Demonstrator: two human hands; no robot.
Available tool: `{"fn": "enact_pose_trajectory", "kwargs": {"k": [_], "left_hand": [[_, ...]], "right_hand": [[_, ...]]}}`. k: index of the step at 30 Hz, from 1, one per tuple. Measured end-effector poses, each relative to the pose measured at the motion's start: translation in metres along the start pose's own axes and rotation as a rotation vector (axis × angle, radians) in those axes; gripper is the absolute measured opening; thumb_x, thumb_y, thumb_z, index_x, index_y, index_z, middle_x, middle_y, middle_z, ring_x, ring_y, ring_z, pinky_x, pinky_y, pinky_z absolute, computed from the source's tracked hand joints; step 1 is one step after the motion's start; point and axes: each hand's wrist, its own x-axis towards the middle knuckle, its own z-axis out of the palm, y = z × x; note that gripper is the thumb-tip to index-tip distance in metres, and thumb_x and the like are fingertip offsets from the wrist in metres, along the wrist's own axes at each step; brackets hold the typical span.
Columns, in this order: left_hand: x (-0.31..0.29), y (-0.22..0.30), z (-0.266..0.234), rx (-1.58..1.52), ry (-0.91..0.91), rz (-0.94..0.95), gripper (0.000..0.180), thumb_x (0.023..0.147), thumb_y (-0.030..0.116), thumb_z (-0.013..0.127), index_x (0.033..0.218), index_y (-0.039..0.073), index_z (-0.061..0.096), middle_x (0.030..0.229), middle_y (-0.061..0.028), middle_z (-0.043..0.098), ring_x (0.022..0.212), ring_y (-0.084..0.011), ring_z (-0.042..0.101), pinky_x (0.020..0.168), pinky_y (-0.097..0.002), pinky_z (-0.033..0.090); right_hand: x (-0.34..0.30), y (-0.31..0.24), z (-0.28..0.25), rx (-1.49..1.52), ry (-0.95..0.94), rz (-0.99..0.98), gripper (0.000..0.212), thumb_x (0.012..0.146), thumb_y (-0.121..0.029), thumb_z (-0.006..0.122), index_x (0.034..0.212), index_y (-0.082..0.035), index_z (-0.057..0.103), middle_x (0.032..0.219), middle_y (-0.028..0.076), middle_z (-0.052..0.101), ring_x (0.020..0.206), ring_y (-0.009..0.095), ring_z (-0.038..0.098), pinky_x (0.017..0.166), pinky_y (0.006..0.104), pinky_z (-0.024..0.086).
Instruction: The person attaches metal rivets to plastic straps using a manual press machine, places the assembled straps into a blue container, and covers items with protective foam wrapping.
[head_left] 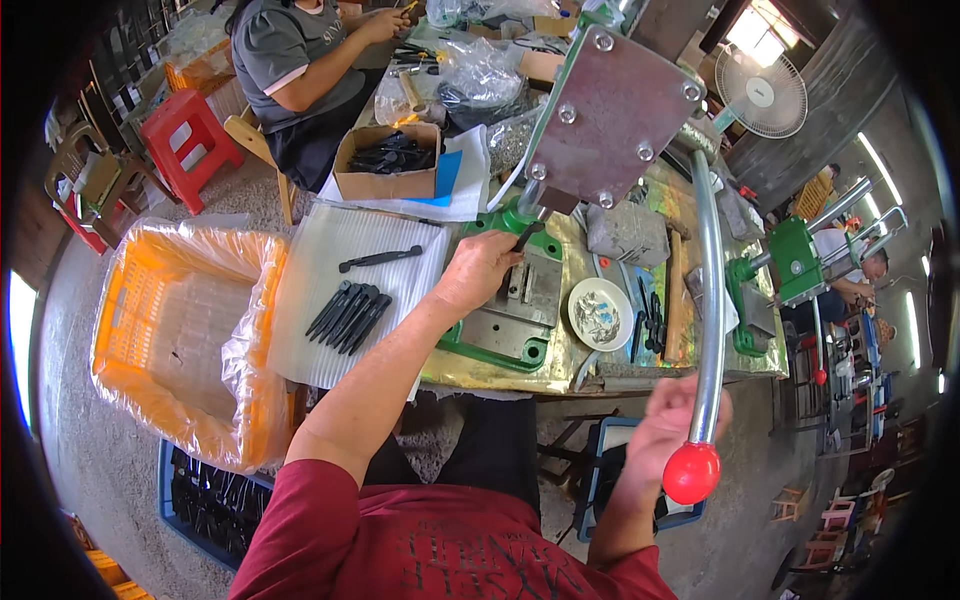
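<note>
My left hand (478,270) reaches to the green-based hand press (615,105) and pinches a slim black plastic piece (529,236) above the metal fixture (522,285). The piece's lower end is hidden by my fingers. My right hand (668,428) is beside the press's steel lever (709,300), just above its red ball knob (691,474). That hand is blurred and partly covered by the lever, so its grip does not show. On white foam sheeting (345,235) to the left lie several similar black pieces (348,318) in a row and a single one (381,258).
A yellow crate (190,240) lined with clear plastic stands at the left. Behind the foam is a cardboard box (385,185) of black parts. A white dish (600,314) of small bits sits right of the press. A person (310,80) works across the table.
</note>
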Motion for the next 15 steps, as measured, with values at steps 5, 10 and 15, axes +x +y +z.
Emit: {"fn": "enact_pose_trajectory", "kwargs": {"k": [5, 10, 15], "left_hand": [[-0.002, -0.001, -0.002, -0.028, 0.007, -0.01, 0.012, 0.071, 0.005, 0.058, 0.076, -0.003, 0.05, 0.071, -0.0159, 0.052, 0.066, -0.0331, 0.051, 0.058, -0.0351, 0.041], [-0.001, -0.001, -0.001, -0.03, -0.019, 0.0, 0.01, 0.072, 0.004, 0.057, 0.076, -0.003, 0.05, 0.075, -0.0174, 0.052, 0.071, -0.0359, 0.05, 0.061, -0.0377, 0.04], [0.0, 0.001, -0.004, -0.077, -0.031, -0.019, 0.009, 0.072, 0.004, 0.056, 0.077, -0.003, 0.051, 0.077, -0.0186, 0.052, 0.075, -0.0373, 0.05, 0.063, -0.0397, 0.04]], "right_hand": [[0.018, -0.045, 0.011, -0.157, -0.12, -0.361, 0.044, 0.075, -0.042, 0.053, 0.098, -0.005, 0.046, 0.098, 0.015, 0.042, 0.067, 0.019, 0.049, 0.05, 0.0249, 0.041], [0.017, -0.075, 0.03, -0.337, -0.241, -0.222, 0.041, 0.072, -0.042, 0.06, 0.087, -0.006, 0.049, 0.094, 0.016, 0.045, 0.059, 0.02, 0.052, 0.048, 0.0253, 0.043], [0.021, -0.087, 0.033, -0.532, -0.323, -0.199, 0.033, 0.074, -0.035, 0.06, 0.078, -0.003, 0.051, 0.08, 0.014, 0.053, 0.058, 0.017, 0.051, 0.05, 0.0254, 0.042]]}}
